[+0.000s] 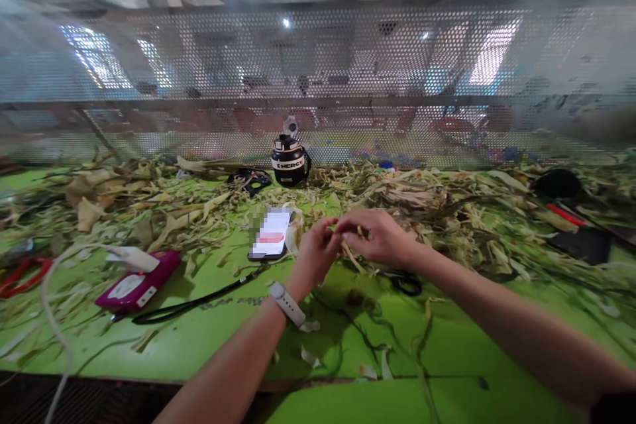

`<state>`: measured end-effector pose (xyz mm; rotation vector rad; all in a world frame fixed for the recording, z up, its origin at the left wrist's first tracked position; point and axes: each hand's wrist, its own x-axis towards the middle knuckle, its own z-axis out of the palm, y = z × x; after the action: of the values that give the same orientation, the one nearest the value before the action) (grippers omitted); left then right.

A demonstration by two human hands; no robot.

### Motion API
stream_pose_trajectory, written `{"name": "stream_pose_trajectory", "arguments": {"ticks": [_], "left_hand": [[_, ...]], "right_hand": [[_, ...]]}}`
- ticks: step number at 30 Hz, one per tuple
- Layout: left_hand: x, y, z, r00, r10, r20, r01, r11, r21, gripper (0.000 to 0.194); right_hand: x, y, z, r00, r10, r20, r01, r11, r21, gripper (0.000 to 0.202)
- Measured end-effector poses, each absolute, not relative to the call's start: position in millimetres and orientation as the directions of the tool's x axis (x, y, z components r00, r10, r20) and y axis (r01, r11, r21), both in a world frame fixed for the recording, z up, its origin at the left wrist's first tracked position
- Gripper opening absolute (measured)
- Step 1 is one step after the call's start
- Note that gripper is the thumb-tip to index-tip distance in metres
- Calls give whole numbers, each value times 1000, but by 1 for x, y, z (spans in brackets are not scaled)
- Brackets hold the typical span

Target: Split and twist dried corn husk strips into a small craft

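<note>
Well left of our grip [338, 232], a magenta power bank-like block [139, 281] with a white plug [132, 258] lies on the green counter [114, 344]. Nearer our grip rests a lit phone [273, 232], with a black bottle [289, 162] beyond. Our left hand [315, 252] and right hand [377, 235] meet, fingertips pressed together; whatever they pinch seems too small to tell. Just below, we see a pale husk strip [352, 256]; dark-handled scissors [408, 285] lie to the right.

White wristband [287, 305] – left wrist, dark sleeve edge [614, 407] – right arm
</note>
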<state>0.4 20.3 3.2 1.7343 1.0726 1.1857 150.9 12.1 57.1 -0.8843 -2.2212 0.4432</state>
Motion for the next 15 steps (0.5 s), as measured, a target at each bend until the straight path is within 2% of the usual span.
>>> {"name": "stream_pose_trajectory", "arguments": {"ticks": [1,3,6,8,10,13,15], "left_hand": [[1,22,3,187,942,277,174,-309,935,14],[1,25,5,132,973,188,80,-200,977,12],[2,26,7,64,995,77,-43,-74,996,12],[3,25,7,37,996,76,-53,-74,996,14],[3,24,6,22,993,117,-33,-116,993,15],[3,23,4,-11,984,176,-16,-176,984,18],[2,22,3,-28,986,164,-29,-165,986,19]], "right_hand": [[150,10,57,-584,656,479,498,755,-426,16],[152,9,58,-605,654,454,588,751,-300,16],[158,18,56,-510,762,399,738,626,-252,11],[162,26,53,-452,819,353,778,555,-294,10],[162,33,48,-383,871,306,790,481,-380,19],[159,38,38,-263,939,222,741,344,-577,39],[154,39,32,-230,956,183,654,291,-699,41]]}}
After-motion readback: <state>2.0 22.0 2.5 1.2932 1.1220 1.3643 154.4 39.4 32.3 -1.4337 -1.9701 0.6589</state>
